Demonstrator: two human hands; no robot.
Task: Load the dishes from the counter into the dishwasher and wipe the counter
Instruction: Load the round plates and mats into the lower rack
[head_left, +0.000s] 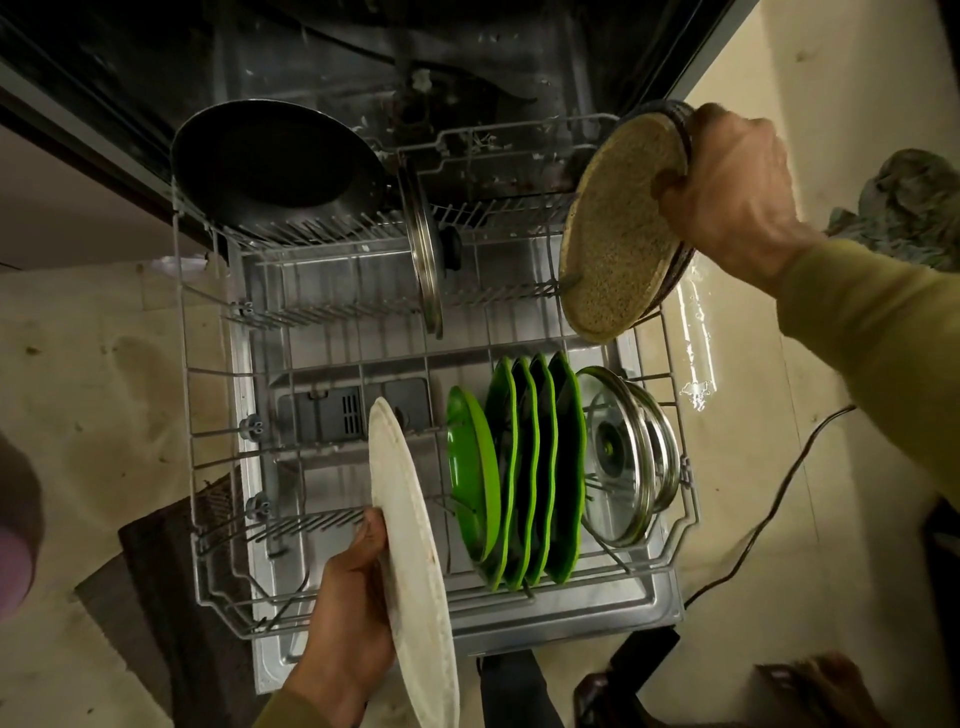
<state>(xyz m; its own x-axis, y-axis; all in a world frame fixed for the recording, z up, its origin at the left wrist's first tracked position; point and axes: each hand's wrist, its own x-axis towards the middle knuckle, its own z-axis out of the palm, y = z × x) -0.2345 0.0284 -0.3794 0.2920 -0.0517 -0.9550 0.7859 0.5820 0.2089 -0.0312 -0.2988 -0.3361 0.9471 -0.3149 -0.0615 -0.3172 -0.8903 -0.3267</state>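
My left hand (358, 587) gripped one white plate (410, 561) by its near rim, held on edge above the front of the dishwasher rack (208, 519), its long axis running from me toward the machine. My right hand (727, 197) clutched a speckled tan plate (613, 234) with at least one dark dish stacked behind it, tilted on edge over the rack's far right corner.

I counted five green plates (514, 473) standing upright in a row in the front right of the rack, faces turned left. Just right of them leaned two glass lids (623, 457) with metal rims. At the back stood one more lid (426, 249) on edge, and one black pan (275, 161) leaned in the far left corner.

The rack sat pulled out over the open dishwasher door (571, 618). Around it lay a pale, stained floor (104, 364), with one dark mat (171, 571) at the left, one black cable (779, 493) at the right, and a crumpled cloth (909, 208) beyond my right sleeve.
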